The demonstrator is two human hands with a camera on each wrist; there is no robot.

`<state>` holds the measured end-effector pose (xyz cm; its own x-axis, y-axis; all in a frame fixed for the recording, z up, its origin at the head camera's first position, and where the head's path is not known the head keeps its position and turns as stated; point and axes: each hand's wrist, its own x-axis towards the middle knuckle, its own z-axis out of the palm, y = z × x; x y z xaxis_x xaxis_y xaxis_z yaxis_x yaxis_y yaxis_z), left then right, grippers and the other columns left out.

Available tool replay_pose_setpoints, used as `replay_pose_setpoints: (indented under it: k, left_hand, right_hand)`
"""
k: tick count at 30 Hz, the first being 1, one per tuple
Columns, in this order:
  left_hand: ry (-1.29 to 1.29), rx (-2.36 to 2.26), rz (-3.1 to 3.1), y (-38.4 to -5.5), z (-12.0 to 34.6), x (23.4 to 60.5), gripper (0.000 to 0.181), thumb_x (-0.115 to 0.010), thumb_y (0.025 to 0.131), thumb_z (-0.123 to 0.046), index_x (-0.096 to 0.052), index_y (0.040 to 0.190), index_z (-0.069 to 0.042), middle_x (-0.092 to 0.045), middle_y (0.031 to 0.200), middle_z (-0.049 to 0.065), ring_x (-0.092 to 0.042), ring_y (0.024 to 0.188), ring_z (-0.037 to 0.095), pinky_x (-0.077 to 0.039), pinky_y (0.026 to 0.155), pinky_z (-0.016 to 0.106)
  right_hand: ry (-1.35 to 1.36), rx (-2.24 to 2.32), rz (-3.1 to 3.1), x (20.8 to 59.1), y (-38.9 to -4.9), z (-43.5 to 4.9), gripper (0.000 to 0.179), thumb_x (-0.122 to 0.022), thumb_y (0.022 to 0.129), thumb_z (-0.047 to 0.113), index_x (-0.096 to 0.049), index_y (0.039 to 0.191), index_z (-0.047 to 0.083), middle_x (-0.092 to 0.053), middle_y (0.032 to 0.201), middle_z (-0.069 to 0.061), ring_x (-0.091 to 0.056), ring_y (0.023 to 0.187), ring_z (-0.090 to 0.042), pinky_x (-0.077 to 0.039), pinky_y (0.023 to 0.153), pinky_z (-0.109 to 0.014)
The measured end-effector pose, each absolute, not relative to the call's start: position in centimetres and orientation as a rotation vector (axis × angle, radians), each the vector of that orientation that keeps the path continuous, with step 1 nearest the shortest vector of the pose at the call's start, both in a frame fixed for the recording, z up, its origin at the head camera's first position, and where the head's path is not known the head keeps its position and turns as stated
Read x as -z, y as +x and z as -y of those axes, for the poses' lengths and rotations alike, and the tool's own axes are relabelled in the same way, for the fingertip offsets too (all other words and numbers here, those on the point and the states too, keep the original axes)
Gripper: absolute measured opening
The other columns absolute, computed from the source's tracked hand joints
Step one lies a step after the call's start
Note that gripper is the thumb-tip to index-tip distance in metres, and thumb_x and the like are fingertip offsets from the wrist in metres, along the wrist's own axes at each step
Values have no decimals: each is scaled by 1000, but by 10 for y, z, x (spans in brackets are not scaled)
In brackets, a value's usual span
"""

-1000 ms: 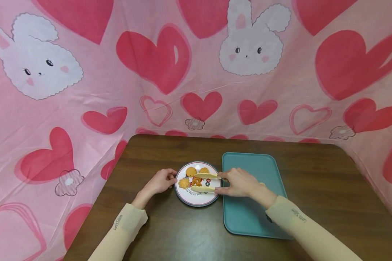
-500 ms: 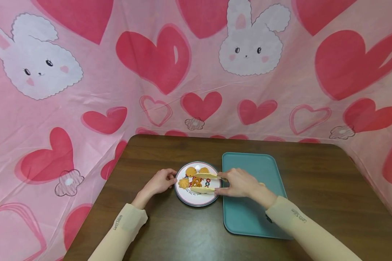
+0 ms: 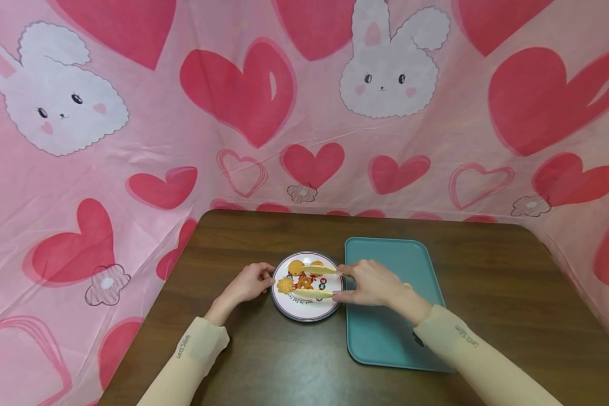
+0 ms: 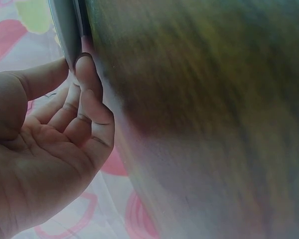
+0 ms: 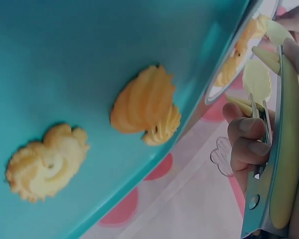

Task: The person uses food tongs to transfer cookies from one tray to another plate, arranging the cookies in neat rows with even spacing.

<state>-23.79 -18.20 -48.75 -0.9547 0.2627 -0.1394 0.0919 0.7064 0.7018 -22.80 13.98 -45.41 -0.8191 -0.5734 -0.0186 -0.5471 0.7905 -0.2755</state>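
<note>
My left hand holds the edge of a round white plate with a dark rim. In the left wrist view, the thumb and curled fingers pinch that edge. My right hand grips yellow-handled tongs, their two pale yellow ends parted above the plate. Several cookies lie on it: a flower-shaped cookie at the left, a round cookie at the back, and a pretzel-shaped cookie between the tong ends. Another, swirled cookie is partly hidden behind the upper tong end.
A teal tray lies right of the plate, under my right forearm. In the right wrist view it bears a swirl cookie and a ridged shell-like cookie. The brown wooden table meets a pink heart-patterned cloth behind.
The tongs have shifted very slightly to the left over the plate, with their ends still parted. My left hand and the plate have not visibly moved.
</note>
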Motion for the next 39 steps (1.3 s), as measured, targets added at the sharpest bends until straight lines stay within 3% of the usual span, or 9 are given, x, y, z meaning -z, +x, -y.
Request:
replay_pose_setpoints:
  k: [2, 7, 11, 14, 16, 20, 23, 32, 39]
  left_hand:
    - [283, -1088, -2687, -238, 182, 487, 27, -67, 94, -5, -65, 120, 3, -59, 76, 2, -56, 63, 14, -44, 59, 29]
    - [256, -1090, -2680, -238, 180, 487, 29, -69, 94, -7, -65, 120, 2, -59, 76, 2, -57, 63, 15, -45, 59, 29]
    - [256, -1094, -2677, -238, 180, 488, 29, -68, 94, -7, -65, 121, 2, -59, 77, 2, -57, 64, 15, -45, 59, 30]
    - [259, -1097, -2679, -238, 181, 488, 28, -68, 94, -6, -65, 121, 2, -59, 77, 2, -57, 63, 15, -45, 59, 30]
    - [260, -1099, -2680, -238, 181, 488, 28, -68, 94, -6, -65, 120, 2, -59, 76, 2, -57, 63, 15, -45, 58, 30]
    - [265, -1100, -2681, -239, 181, 489, 28, -68, 93, -6, -65, 120, 3, -59, 76, 2, -57, 63, 15, -45, 58, 30]
    - [266, -1101, -2680, -239, 181, 490, 28, -68, 94, -6, -65, 120, 3, -59, 76, 2, -57, 63, 15, -45, 58, 30]
    - [262, -1093, -2678, -239, 181, 489, 28, -68, 94, -6, -65, 120, 3, -59, 76, 2, -57, 62, 15, -45, 58, 30]
    - [251, -1101, -2671, -239, 181, 489, 28, -68, 94, -7, -65, 121, 2, -59, 76, 2, -57, 63, 15, -45, 57, 30]
  right_hand:
    - [-884, 406, -2892, 451, -228, -141, 72, -74, 78, 64, -68, 129, 14, -66, 75, 10, -49, 61, -5, -38, 50, -26]
    - [-870, 434, -2916, 444, -229, -148, 74, -75, 78, 62, -67, 130, 11, -70, 80, 4, -50, 62, -7, -41, 51, -27]
    - [-872, 427, -2951, 441, -231, -156, 74, -77, 77, 62, -68, 128, 9, -63, 71, 6, -46, 61, -8, -39, 51, -26]
    - [-850, 419, -2957, 439, -232, -163, 76, -77, 77, 61, -66, 130, 8, -45, 59, 7, -38, 55, -10, -32, 47, -27]
    - [-844, 431, -2956, 438, -233, -169, 78, -77, 76, 61, -66, 131, 7, -42, 58, 7, -37, 54, -10, -31, 48, -27]
    - [-840, 454, -2966, 438, -233, -182, 79, -77, 76, 63, -66, 129, 6, -66, 78, 3, -49, 63, -10, -43, 56, -29]
    - [-855, 458, -2988, 441, -234, -191, 79, -76, 76, 64, -67, 128, 4, -73, 98, -6, -58, 73, -12, -51, 65, -33]
    - [-808, 487, -2990, 446, -233, -217, 81, -75, 76, 65, -66, 130, 5, -74, 101, -6, -63, 79, -16, -52, 65, -32]
    - [-770, 483, -3021, 454, -233, -240, 84, -73, 76, 68, -67, 128, 4, -72, 87, 0, -57, 71, -10, -50, 63, -30]
